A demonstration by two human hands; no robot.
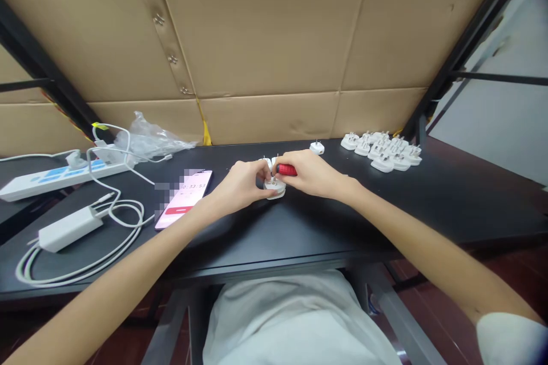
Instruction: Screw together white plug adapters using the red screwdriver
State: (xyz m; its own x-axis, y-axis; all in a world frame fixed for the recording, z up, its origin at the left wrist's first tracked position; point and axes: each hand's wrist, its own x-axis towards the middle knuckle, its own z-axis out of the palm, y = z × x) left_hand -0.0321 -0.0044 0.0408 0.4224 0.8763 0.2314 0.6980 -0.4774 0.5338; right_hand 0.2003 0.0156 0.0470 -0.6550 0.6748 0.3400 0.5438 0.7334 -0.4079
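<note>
My left hand (243, 183) is closed on a white plug (276, 188), its fingers and thumb at the plug's side, just above the black table. My right hand (311, 173) wraps round the red and black handle of a screwdriver (286, 169), held low at the plug. The screwdriver's tip is hidden behind the fingers. Partly covered by both hands, more white plug pieces (267, 161) sit just behind. A single white plug (317, 148) stands apart, beyond my right hand, with its pins up.
Several white plugs (382, 163) are grouped at the back right. On the left lie a phone (188, 199) showing a timer, a coiled white cable with its adapter (71, 229), a power strip (47, 180) and a clear plastic bag (149, 139). A cardboard wall (274, 39) closes off the back.
</note>
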